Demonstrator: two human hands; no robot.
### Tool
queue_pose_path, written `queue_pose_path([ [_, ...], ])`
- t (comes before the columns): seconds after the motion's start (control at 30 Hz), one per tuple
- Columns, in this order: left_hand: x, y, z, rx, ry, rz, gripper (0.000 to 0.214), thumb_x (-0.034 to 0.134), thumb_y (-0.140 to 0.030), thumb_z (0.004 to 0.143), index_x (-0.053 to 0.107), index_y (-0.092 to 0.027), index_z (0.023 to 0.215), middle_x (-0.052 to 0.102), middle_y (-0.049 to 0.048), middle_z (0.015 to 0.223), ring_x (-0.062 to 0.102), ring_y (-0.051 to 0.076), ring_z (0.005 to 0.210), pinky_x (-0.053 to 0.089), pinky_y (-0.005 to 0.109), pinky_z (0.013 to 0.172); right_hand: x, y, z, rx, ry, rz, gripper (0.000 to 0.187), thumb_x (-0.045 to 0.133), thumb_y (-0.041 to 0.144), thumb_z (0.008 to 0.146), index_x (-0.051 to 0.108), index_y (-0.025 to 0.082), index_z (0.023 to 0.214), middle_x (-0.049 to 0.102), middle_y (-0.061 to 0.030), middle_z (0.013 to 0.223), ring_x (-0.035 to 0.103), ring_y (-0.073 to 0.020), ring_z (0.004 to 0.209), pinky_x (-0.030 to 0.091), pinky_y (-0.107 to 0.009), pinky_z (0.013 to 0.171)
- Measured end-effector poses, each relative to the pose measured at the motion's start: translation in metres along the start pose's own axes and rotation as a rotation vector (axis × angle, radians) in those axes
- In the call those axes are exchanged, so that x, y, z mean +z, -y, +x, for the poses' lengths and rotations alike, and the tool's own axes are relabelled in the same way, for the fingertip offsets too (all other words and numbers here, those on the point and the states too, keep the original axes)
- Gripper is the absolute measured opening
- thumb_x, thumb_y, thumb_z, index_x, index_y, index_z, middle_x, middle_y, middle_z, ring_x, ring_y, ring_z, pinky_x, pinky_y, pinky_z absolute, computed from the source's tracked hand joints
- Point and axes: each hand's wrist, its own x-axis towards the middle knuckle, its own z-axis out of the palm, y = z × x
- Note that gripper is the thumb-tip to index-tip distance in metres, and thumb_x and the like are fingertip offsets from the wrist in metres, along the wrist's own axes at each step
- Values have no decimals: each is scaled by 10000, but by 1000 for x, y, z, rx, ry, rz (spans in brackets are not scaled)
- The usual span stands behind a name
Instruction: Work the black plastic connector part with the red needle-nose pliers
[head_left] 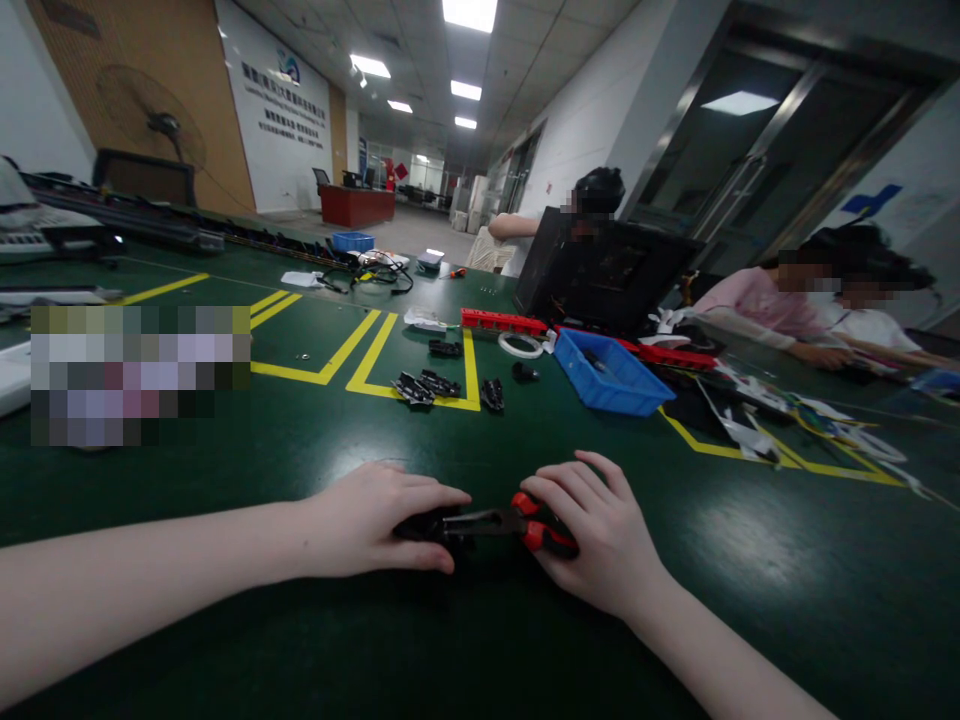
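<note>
Right hand [600,530] closed round the handles of a pair of pliers [514,521]; left hand [375,520] pinching a small black part [420,526], thumb below, fingers above. Pliers: long narrow nose, dull grey metal, dark around the pivot, handles red with black sections. They lie almost level, low over the worktop [300,640] at near centre, nose pointing left between the left thumb and forefinger, handles under the right fingers. Nose arms show a dark gap between them; tips reach the black part, can't tell if they grip it. Black part mostly covered by the left hand, dark against dark green, exact shape unclear. Beyond the hands: several black ribbed pieces [415,389] in and beside a frame of yellow tape [471,365], a blue tray [622,395] to their right, a white ring [517,355] and a red bar [502,321] behind.
</note>
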Motion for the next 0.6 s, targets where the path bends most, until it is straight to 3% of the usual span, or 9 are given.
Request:
queue_pose_path([
  [0.6,2,-1,0,-6,1,34,514,638,-427,902,505,-195,1341,692,56,1115,658,222,892,444,289,732,7,-1,-4,-45,-6,-34,238,584,256,738,620,172,958,681,-74,902,595,-232,829,357,-409,879],
])
